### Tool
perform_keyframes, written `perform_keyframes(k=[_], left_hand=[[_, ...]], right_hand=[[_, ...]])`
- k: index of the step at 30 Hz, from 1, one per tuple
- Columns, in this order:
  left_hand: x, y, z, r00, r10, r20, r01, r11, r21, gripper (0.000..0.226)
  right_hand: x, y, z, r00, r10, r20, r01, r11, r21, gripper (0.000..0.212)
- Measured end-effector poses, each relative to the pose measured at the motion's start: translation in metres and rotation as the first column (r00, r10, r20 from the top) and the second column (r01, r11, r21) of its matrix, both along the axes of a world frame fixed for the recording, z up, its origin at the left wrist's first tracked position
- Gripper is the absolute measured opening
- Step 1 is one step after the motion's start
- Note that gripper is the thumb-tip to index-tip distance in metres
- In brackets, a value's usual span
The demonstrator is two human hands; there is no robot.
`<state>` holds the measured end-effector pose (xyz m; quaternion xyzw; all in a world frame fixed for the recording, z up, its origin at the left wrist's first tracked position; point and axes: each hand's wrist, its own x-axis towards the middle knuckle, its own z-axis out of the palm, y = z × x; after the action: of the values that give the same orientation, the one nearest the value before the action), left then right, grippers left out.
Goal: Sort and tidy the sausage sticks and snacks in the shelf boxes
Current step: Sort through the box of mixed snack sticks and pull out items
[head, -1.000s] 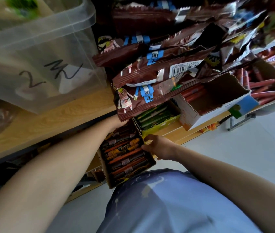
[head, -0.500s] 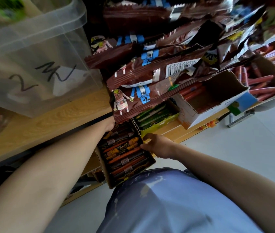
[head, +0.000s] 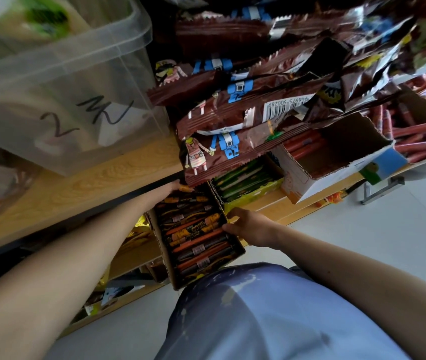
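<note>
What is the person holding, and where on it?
The right hand grips the sausage box by its right wall; the left hand is at its far end, grip hidden under snack bags.

Wooden shelf under clear bin, boxes.

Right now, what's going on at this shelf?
A person is tidying a cardboard box of dark-wrapped sausage sticks that juts out past the shelf edge. The right hand grips the box's right wall. The left hand reaches to its far end, under the overhanging brown snack packets, where its fingers are hidden.
</note>
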<state>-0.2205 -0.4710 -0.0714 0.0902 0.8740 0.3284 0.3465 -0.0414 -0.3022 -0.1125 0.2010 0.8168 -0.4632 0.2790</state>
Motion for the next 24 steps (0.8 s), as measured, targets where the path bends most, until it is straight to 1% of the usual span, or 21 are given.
perform_keyframes(k=[2, 4, 5, 7, 8, 10, 12, 14, 15, 16, 17, 18, 19, 20, 21, 24], left_hand=[[0.0, -0.004, -0.005, 0.99, -0.114, -0.082, 0.102, 0.984, -0.144, 0.021], [0.002, -0.005, -0.009, 0.965, -0.235, -0.119, 0.2, 0.948, -0.249, 0.022], [0.003, -0.004, -0.01, 0.946, -0.296, -0.128, 0.25, 0.925, -0.287, 0.031], [0.004, -0.002, -0.015, 0.91, -0.394, -0.128, 0.33, 0.877, -0.349, 0.057], [0.003, -0.001, -0.016, 0.896, -0.421, -0.137, 0.349, 0.862, -0.368, 0.064], [0.003, -0.001, -0.019, 0.886, -0.433, -0.166, 0.34, 0.851, -0.401, 0.066], [0.005, -0.001, -0.021, 0.873, -0.41, -0.265, 0.28, 0.865, -0.415, 0.063], [0.008, 0.002, -0.02, 0.858, -0.345, -0.381, 0.209, 0.911, -0.355, 0.057], [0.01, 0.003, -0.019, 0.853, -0.34, -0.396, 0.224, 0.923, -0.312, 0.053], [0.01, 0.004, -0.019, 0.851, -0.38, -0.361, 0.286, 0.914, -0.288, 0.053], [0.011, 0.005, -0.018, 0.846, -0.443, -0.296, 0.362, 0.886, -0.291, 0.057], [0.012, 0.005, -0.018, 0.825, -0.513, -0.24, 0.42, 0.838, -0.347, 0.061], [0.013, 0.005, -0.018, 0.806, -0.545, -0.229, 0.432, 0.808, -0.4, 0.06], [0.012, 0.004, -0.019, 0.793, -0.549, -0.265, 0.407, 0.801, -0.44, 0.056], [0.012, 0.003, -0.019, 0.788, -0.526, -0.32, 0.363, 0.816, -0.449, 0.05], [0.011, 0.0, -0.024, 0.753, -0.436, -0.493, 0.231, 0.876, -0.422, 0.033]], right_hand=[[0.001, 0.0, 0.0, 1.0, -0.004, 0.001, 0.004, 1.0, -0.006, 0.047], [0.001, -0.001, 0.001, 1.0, -0.007, 0.004, 0.007, 1.0, -0.005, 0.047], [0.001, -0.001, 0.001, 1.0, -0.006, 0.006, 0.006, 1.0, -0.004, 0.047], [0.0, -0.003, 0.002, 1.0, 0.002, 0.005, -0.002, 1.0, 0.004, 0.047], [0.0, -0.003, 0.003, 1.0, 0.001, 0.007, -0.001, 1.0, 0.009, 0.048], [0.001, -0.003, 0.002, 1.0, -0.013, 0.014, 0.013, 1.0, 0.004, 0.047], [0.002, -0.002, 0.003, 1.0, -0.024, 0.017, 0.024, 1.0, -0.003, 0.047], [0.002, -0.003, 0.003, 1.0, -0.021, 0.018, 0.021, 1.0, -0.003, 0.047], [0.001, -0.003, 0.003, 1.0, -0.02, 0.019, 0.02, 1.0, -0.004, 0.047], [0.001, -0.003, 0.003, 1.0, -0.022, 0.02, 0.023, 1.0, -0.01, 0.046], [0.001, -0.003, 0.002, 0.999, -0.033, 0.021, 0.033, 0.999, -0.024, 0.046], [0.002, -0.003, 0.002, 0.998, -0.049, 0.024, 0.05, 0.998, -0.042, 0.045], [0.002, -0.003, 0.002, 0.998, -0.063, 0.029, 0.064, 0.996, -0.058, 0.044], [0.003, -0.003, 0.002, 0.997, -0.069, 0.037, 0.071, 0.995, -0.068, 0.044], [0.003, -0.003, 0.003, 0.997, -0.07, 0.04, 0.073, 0.995, -0.072, 0.044], [0.002, -0.003, 0.004, 0.997, -0.063, 0.041, 0.066, 0.995, -0.071, 0.046]])
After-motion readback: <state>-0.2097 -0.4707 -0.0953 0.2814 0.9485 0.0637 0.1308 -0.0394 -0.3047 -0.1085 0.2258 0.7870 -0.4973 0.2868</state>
